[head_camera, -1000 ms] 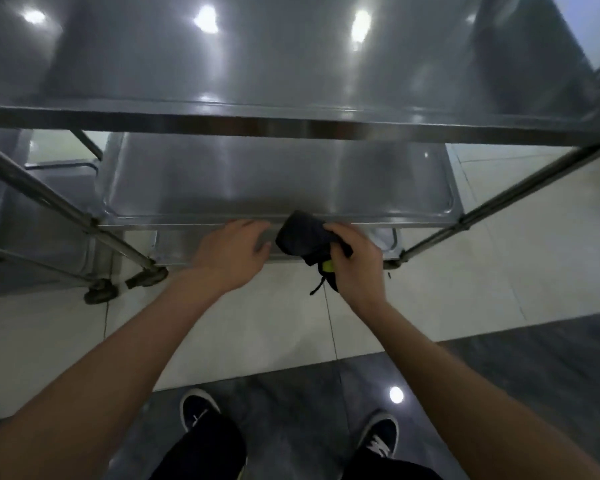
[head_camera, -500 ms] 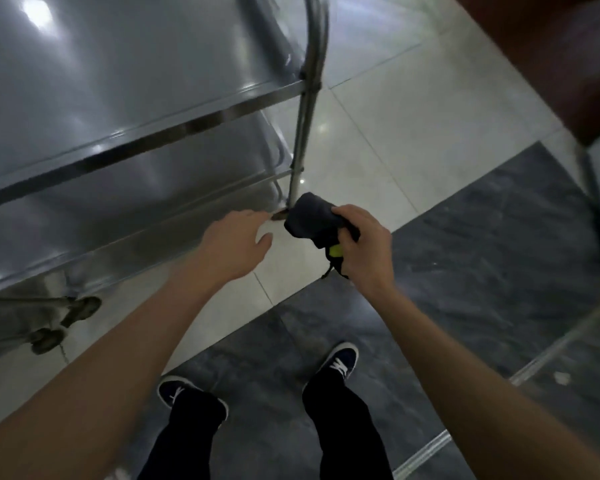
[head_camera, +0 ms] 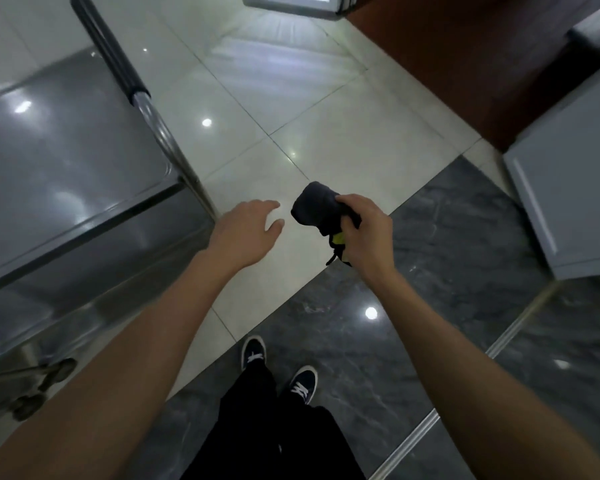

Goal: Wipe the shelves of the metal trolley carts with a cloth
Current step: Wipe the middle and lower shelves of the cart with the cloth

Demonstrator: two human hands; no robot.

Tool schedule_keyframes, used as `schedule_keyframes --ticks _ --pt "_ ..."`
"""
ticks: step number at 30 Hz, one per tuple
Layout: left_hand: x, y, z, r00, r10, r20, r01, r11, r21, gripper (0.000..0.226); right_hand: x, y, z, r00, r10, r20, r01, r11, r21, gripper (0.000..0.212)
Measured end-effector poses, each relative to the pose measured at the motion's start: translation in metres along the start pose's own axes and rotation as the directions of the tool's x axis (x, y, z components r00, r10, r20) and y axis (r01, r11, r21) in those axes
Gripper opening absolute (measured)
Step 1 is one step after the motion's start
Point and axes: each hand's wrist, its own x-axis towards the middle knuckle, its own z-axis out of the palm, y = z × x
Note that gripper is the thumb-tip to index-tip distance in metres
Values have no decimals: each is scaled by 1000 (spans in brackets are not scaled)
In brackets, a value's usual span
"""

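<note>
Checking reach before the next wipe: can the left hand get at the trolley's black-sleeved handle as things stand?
Probably yes. The left hand is open, holds nothing and hovers beside the trolley's corner post; nothing lies between it and the handle up that post. The cloth is in the right hand.

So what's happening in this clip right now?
A person stands beside a shiny metal trolley cart on a tiled floor. The right hand holds a bunched dark cloth with a yellow patch in its grip, in the air and off the cart. The left hand is open and empty, near the cart's corner post. Nothing is being wiped at this moment.
</note>
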Motion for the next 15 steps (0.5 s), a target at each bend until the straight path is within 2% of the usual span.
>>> schedule_keyframes --ticks 8,15 --pt "94 26 -43 999 0 -41 -1 999 -32 49 113 -22 -28 998 -25 -49 26 999 37 41" --pt "201 34 -88 997 -46 -65 46 999 8 49 245 -39 -25 999 -47 7 47 999 -2 43"
